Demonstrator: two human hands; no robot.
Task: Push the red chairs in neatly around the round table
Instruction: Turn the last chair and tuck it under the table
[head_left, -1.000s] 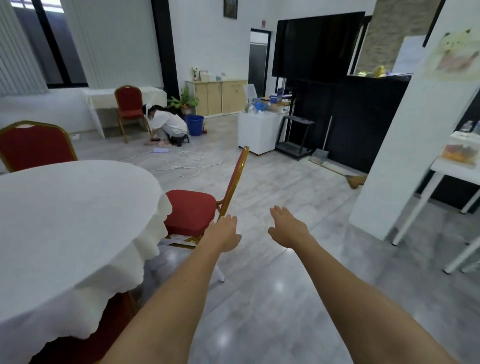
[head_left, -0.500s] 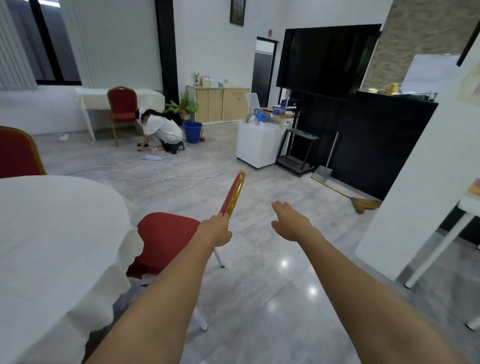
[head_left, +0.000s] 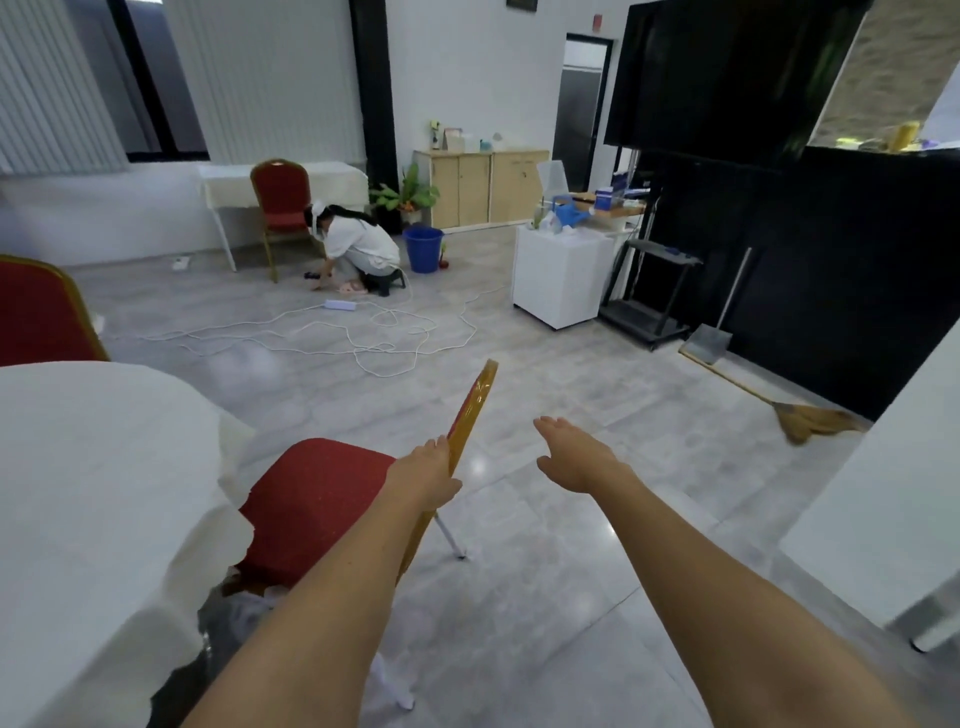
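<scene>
A round table under a white cloth (head_left: 93, 467) fills the lower left. A red chair with a gold frame (head_left: 322, 499) stands at its right edge, seat partly under the cloth, backrest seen edge-on. My left hand (head_left: 428, 470) rests against the gold backrest edge, fingers wrapped on it. My right hand (head_left: 574, 460) hovers open in the air to the right of the backrest, touching nothing. A second red chair (head_left: 36, 312) shows behind the table at the far left.
A person (head_left: 353, 244) crouches on the floor beside white cables (head_left: 363, 338). A third red chair (head_left: 280, 208) stands at a far table. A white cabinet (head_left: 558, 275), a broom (head_left: 800, 415) and a white pillar (head_left: 893, 493) lie to the right.
The view has moved closer to the chair and turned slightly. My left hand has slid up onto the backrest edge. My right hand stays open beside it.
</scene>
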